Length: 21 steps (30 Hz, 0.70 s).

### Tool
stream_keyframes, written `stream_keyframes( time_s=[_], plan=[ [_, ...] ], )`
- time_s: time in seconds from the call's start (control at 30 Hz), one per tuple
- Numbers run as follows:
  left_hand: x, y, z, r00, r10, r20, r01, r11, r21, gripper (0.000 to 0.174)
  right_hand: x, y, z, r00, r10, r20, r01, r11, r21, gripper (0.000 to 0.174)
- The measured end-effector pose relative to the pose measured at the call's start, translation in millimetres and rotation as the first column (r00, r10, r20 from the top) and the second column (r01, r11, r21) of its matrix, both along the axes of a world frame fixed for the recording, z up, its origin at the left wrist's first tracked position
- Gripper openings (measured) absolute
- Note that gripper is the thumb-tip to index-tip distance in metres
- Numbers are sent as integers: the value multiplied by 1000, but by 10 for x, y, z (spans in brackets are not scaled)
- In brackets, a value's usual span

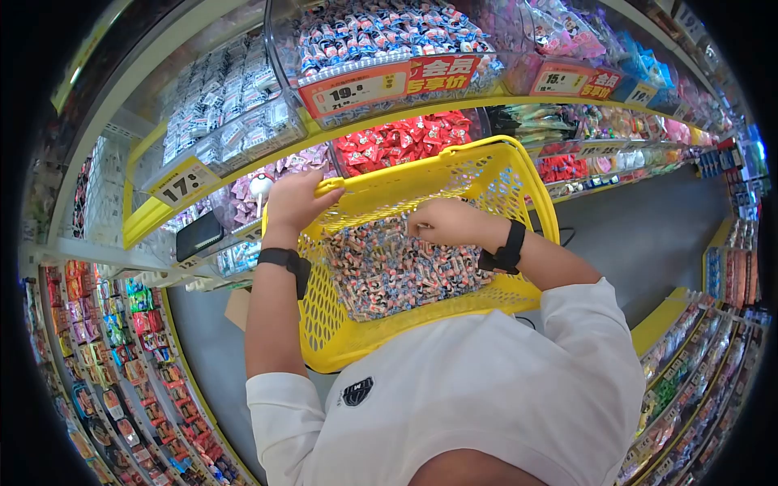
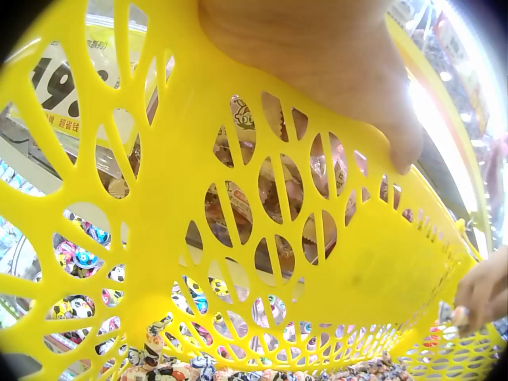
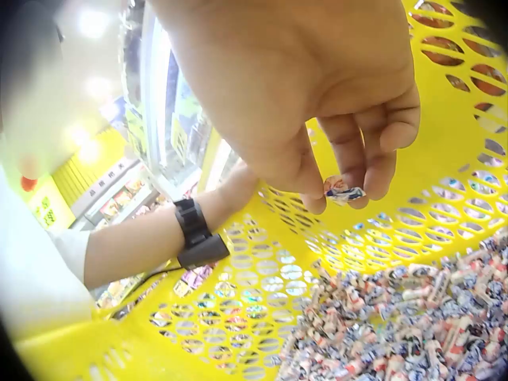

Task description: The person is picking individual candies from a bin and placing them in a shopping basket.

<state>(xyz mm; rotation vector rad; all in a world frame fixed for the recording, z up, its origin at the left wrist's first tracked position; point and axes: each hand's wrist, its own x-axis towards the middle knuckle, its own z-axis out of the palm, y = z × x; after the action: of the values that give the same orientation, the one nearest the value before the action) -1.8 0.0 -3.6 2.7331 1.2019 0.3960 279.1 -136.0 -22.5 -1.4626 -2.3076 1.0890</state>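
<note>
A yellow plastic shopping basket (image 1: 421,326) with perforated walls holds a thick layer of small wrapped candies (image 1: 389,275) in blue, white and red. My left hand (image 1: 296,202) grips the basket's rim at its far left corner, fingers over the edge; the left wrist view shows that hand (image 2: 317,63) against the inner wall. Above the layer, inside the basket, is my right hand (image 1: 450,223). In the right wrist view its thumb and fingers pinch one wrapped candy (image 3: 343,189), raised over the others.
Beyond the basket stand shelf bins of blue-white candies (image 1: 389,32) and red-wrapped candies (image 1: 405,142), with price tags (image 1: 356,93). A dark phone-like slab (image 1: 198,235) lies on the shelf edge at left. Packed snack racks (image 1: 121,356) line the aisle's left side.
</note>
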Motion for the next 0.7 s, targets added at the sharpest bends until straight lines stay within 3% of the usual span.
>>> stream_keyframes(
  time_s=[0.3,0.37,0.47,0.6,0.7],
  plan=[
    [11,-13,28,1000,3,-1,-3,1000,-23,45,17,190,1131,969,-27,-246,111,936,334,10],
    [2,-1,8,1000,0,-9,0,1000,-20,45,54,248,1376,958,-11,-286,136,896,422,11],
    [2,3,13,1000,5,-14,-5,1000,-13,48,108,392,1641,949,83,-305,145,745,652,12],
    [3,2,13,1000,9,-21,-9,1000,-13,50,118,492,2027,929,-43,-367,271,756,596,11],
    [-1,11,-5,1000,9,-20,-9,1000,-5,50,153,717,2088,843,-96,-530,366,824,432,10]
  ],
)
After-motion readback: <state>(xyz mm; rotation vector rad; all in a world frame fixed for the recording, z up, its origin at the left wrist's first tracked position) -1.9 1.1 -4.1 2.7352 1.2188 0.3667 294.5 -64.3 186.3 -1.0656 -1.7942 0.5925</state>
